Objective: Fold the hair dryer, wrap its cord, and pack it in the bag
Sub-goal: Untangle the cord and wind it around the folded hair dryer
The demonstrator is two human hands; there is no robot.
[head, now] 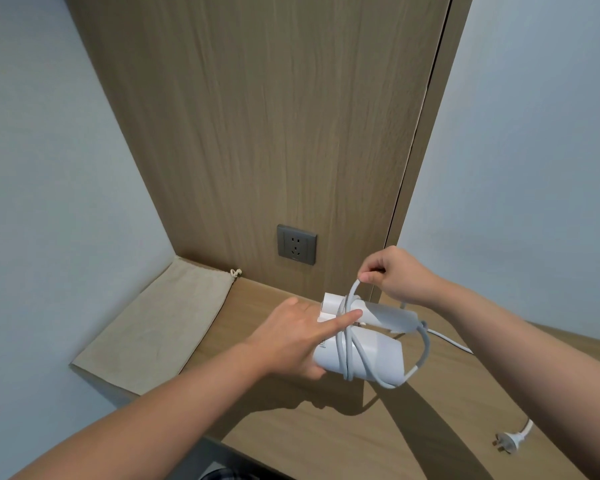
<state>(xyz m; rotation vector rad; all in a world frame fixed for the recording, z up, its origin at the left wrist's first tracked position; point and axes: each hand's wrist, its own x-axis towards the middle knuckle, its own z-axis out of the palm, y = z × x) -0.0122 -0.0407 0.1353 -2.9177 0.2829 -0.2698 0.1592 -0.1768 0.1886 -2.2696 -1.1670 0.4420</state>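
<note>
A white hair dryer (378, 358), its handle folded against the body, is held above the wooden shelf (326, 427). My left hand (298, 337) grips its left end, index finger laid across the wound cord. The grey-white cord (355, 351) loops a few times around the body. My right hand (395, 277) pinches a stretch of cord just above the dryer. The rest of the cord trails right behind my forearm to the plug (508, 441), which lies on the shelf. A beige drawstring bag (160, 327) lies flat at the shelf's left end.
A grey wall socket (296, 244) sits in the wood panel behind the shelf. Pale walls close in on the left and right. The shelf's front edge runs just below my left forearm.
</note>
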